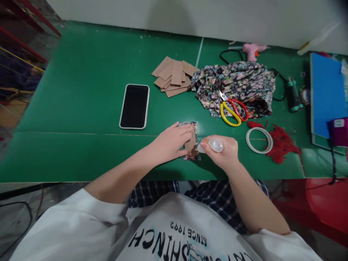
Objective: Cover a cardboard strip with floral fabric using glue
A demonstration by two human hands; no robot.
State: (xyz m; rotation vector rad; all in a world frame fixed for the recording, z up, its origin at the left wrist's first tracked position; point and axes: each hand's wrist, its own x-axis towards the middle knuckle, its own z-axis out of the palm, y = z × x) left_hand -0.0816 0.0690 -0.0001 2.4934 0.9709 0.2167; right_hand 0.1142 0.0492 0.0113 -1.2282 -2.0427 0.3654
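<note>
Right hand [224, 152] grips glue bottle [213, 145], left hand [172, 141] flat on cardboard piece [190, 141]; squeeze gently, keep nozzle along the edge imo.

The only readable writing stands on the person's white cotton T-shirt [174, 232], printed in dark letters and seen upside down from the head camera. A small line reads "SINCE 1992". Below it, larger block letters show "SHINCH", with further letters to either side cut off by folds and the picture's edge. Nothing on the green bench [81, 108] bears readable text.
</note>
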